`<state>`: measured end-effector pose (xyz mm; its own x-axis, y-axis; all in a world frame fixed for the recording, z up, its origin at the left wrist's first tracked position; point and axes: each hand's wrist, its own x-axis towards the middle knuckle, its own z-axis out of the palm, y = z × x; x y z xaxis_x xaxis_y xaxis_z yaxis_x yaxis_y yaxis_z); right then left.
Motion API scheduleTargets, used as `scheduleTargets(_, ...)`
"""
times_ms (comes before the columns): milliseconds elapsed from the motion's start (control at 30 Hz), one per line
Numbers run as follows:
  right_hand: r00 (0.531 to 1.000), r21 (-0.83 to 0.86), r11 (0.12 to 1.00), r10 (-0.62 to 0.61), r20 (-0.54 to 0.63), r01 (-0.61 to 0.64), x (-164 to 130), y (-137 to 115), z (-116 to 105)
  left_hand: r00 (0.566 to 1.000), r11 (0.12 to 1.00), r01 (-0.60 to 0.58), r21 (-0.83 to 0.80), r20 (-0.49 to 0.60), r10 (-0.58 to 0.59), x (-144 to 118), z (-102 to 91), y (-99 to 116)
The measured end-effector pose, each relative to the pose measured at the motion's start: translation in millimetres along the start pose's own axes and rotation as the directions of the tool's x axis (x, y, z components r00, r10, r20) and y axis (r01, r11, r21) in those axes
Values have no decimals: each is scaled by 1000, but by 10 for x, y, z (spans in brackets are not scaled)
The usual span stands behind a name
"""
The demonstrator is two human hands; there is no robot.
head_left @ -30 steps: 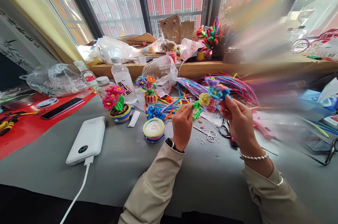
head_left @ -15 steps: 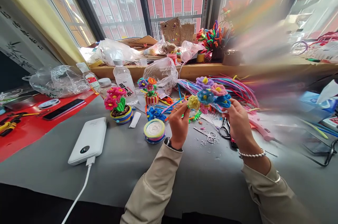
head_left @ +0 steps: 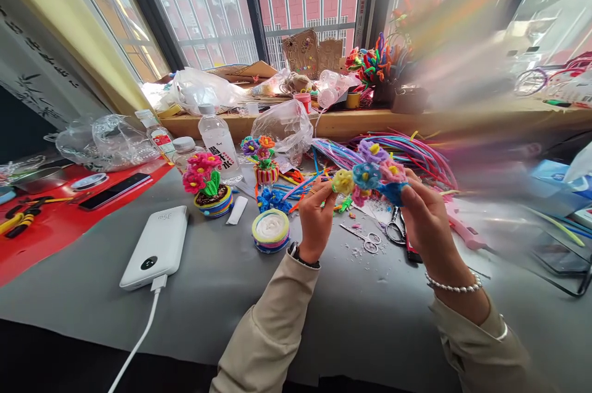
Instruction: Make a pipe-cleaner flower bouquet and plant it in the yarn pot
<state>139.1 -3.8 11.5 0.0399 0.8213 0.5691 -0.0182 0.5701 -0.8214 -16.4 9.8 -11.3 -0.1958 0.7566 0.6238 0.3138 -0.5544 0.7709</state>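
Between my two hands I hold a small bunch of pipe-cleaner flowers (head_left: 370, 171) in yellow, blue, purple and pink, lifted above the grey table (head_left: 222, 282). My left hand (head_left: 317, 217) pinches the yellow flower at the bunch's left side. My right hand (head_left: 428, 217) grips the bunch from the right, fingers over a blue flower. The stems are hidden behind my fingers.
A white power bank (head_left: 155, 248) with its cable lies at the left. Two finished flower pots (head_left: 208, 186) (head_left: 264, 165), a round striped base (head_left: 271, 229), water bottles (head_left: 217, 140), scissors (head_left: 367, 239) and loose pipe cleaners (head_left: 416, 155) crowd the table's middle and back. A phone (head_left: 113, 190) lies on the red mat.
The bunch rose and turned its flower faces toward me, then came down slightly. My right hand shifted to close over the blue flower on the right.
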Motion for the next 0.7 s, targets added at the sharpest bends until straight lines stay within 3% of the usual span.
scheduleTargets(133,998,36,999,8,-61,-6,-8,1,3,996,997,67,-49,55,-64,-2,7,-14)
scheduleTargets(300,993,21,1000,23,-119,-21,13,14,-7,964,937,258,-234,133,-232,12,24,-79)
scheduleTargets(400,992,-141,984,103,-72,-112,40,129,-11,939,862,336,-380,206,-275,24,40,-93)
scheduleTargets(500,956,-526,828,280,84,-197,88,300,30,931,806,361,-468,228,-285,33,50,-77)
scheduleTargets(633,893,-848,529,364,266,37,174,454,201,940,817,342,-465,189,-286,43,38,-57)
scheduleTargets(700,880,-879,469,377,288,86,208,497,324,947,846,321,-425,158,-280,45,19,-54)
